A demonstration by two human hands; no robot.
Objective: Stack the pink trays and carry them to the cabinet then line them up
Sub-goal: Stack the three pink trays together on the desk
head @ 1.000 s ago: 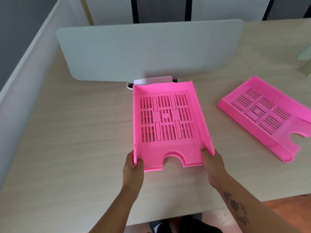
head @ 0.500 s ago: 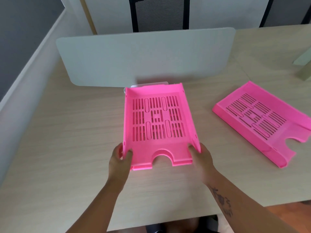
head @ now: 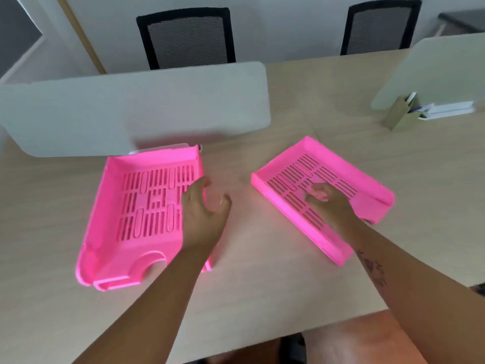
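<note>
Two pink slotted trays lie on the pale wood desk [head: 249, 279]. The left tray [head: 118, 211] sits square to me, its cut-out front edge toward me. The right tray [head: 349, 169] lies turned at an angle. My left hand [head: 204, 214] hovers over the left tray's right wall with the fingers spread, holding nothing. Over the floor of the right tray, my right hand [head: 328, 203] has its fingers curled in and grips nothing that I can see.
A grey divider panel [head: 136, 109] stands right behind the left tray, with a white item [head: 160, 148] at its foot. A second panel [head: 441, 72], a cardboard pen holder [head: 401, 114] and two black chairs [head: 187, 38] are farther back.
Both hands have let go of the left tray, which now rests on the desk. My right hand has crossed to the right tray, and my left hand has shifted to the left tray's right side.
</note>
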